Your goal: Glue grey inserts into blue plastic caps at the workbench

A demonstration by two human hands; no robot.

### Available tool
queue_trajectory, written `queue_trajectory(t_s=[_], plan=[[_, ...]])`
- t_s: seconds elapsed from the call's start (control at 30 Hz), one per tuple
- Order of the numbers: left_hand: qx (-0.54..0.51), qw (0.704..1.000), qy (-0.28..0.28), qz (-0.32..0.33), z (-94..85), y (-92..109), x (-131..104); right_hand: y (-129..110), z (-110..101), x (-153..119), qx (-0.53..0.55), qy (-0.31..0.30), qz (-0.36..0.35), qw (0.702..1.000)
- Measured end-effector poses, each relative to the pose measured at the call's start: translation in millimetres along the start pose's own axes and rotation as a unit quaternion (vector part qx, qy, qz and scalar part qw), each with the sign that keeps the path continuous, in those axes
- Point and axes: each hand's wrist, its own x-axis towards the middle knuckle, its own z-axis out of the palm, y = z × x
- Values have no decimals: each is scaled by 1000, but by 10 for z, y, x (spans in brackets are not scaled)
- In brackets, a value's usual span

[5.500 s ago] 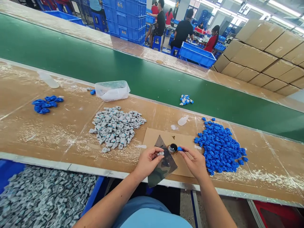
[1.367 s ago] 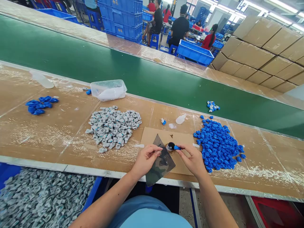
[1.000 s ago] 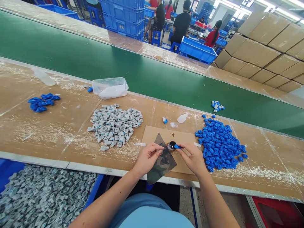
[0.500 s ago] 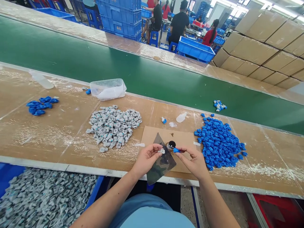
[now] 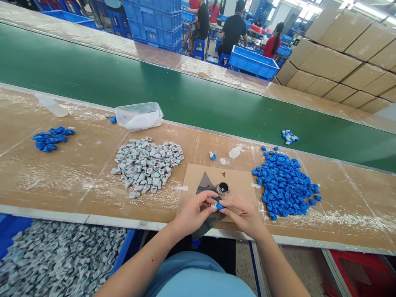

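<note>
My left hand [image 5: 193, 212] pinches a small whitish-grey plastic part [image 5: 213, 205]. Against it, my right hand [image 5: 243, 212] presses a small blue part [image 5: 219, 206], so the two pieces touch; whether one sits inside the other is hidden by my fingers. Both hands are over a dark camouflage-patterned cloth [image 5: 206, 225] on a cardboard sheet [image 5: 192, 177]. Just beyond my fingers stands a small open jar [image 5: 222, 188] of black liquid. To the left spreads a heap of grey-white parts [image 5: 148, 163], and to the right a heap of blue parts [image 5: 286, 183].
A green conveyor belt [image 5: 185, 95] runs behind the table, carrying a small cluster of blue-and-white pieces [image 5: 290, 137]. A clear plastic tub [image 5: 139, 116] and a squeeze bottle [image 5: 235, 152] stand near the belt. At lower left, a blue crate [image 5: 122, 249] holds many grey parts.
My hands have come together and slightly toward me. The blue part, apart from the whitish-grey one before, now touches it. The blue-and-white cluster has shifted right along the belt.
</note>
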Motion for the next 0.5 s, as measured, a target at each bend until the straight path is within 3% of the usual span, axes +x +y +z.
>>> queue_trajectory(t_s=[0.1, 0.33, 0.43, 0.5], plan=[[26, 1000, -2, 6, -2, 86, -10, -2, -2, -15, 7, 24, -12, 1000], [-84, 996, -1, -24, 100, 51, 1, 32, 135, -120, 45, 86, 5, 995], [-65, 997, -18, -38, 66, 58, 74, 121, 40, -147, 22, 65, 11, 998], [-26, 999, 10, -28, -26, 85, 200, 259, -128, -159, -36, 102, 45, 993]])
